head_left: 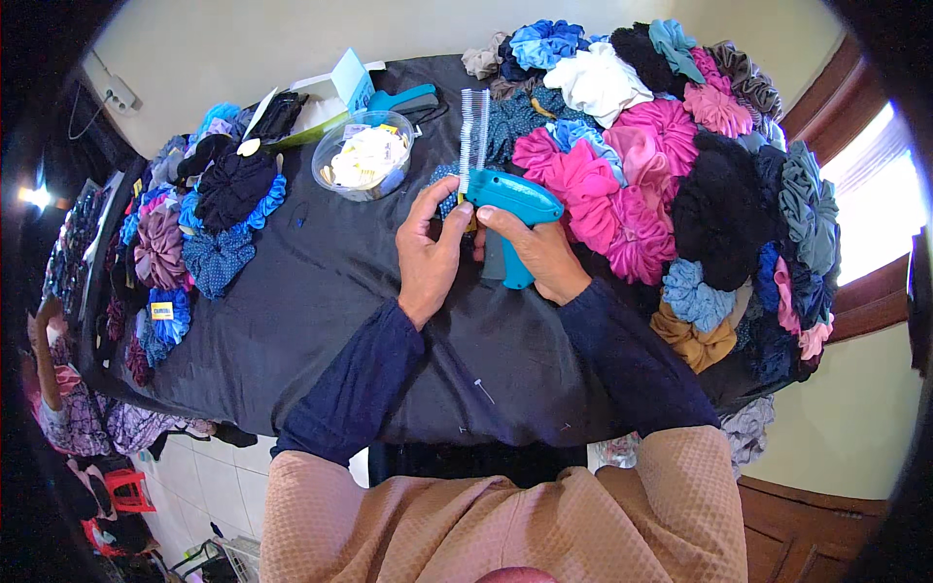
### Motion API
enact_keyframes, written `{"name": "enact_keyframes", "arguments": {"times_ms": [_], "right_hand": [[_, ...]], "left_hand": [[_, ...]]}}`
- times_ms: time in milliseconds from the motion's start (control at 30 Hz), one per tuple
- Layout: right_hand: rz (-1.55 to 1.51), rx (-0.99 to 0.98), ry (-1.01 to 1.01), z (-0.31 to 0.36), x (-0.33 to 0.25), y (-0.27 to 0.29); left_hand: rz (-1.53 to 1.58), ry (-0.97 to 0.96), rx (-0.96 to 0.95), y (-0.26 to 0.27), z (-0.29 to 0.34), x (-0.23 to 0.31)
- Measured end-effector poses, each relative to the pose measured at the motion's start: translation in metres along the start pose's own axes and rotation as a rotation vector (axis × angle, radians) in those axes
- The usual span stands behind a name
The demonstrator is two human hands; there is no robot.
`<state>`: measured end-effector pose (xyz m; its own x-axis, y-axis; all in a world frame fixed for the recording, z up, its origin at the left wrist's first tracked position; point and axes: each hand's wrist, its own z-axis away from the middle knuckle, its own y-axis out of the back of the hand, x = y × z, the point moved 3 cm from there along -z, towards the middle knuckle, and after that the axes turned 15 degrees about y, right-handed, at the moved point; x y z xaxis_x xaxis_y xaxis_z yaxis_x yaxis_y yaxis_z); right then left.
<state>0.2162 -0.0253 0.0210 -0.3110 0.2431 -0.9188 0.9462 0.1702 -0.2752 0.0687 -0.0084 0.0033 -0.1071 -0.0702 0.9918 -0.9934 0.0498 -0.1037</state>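
My right hand [546, 257] is wrapped round the handle of a teal tagging gun [515, 194], its thumb on the gun's side. A comb of clear plastic tag fasteners [473, 136] stands up from the gun's front end. My left hand [430, 255] is closed at that front end, fingers and thumb pinching a dark blue dotted scrunchie [446, 179]. Most of the scrunchie is hidden behind my fingers and the gun. A small yellow and dark tag [466, 212] shows by my left thumb, against the gun's tip.
Scrunchies in many colours [622, 185] are heaped on the right of the black-covered table [330, 321]. Tagged scrunchies [219, 257] lie on the left. Behind my left hand stands a clear tub [321, 175] of paper tags. A loose fastener [483, 391] lies near the front edge. Another person's arm [44, 355] shows far left.
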Motion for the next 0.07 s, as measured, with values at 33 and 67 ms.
{"name": "enact_keyframes", "arguments": {"times_ms": [33, 67], "right_hand": [[-0.002, 0.007, -0.004, -0.0001, 0.0009, 0.0008], [0.004, 0.019, -0.004, 0.0, 0.0015, 0.0014]], "left_hand": [[-0.019, 0.002, 0.001, -0.0002, 0.0, -0.0001], [-0.018, 0.002, 0.001, -0.0004, 0.0, -0.0002]]}}
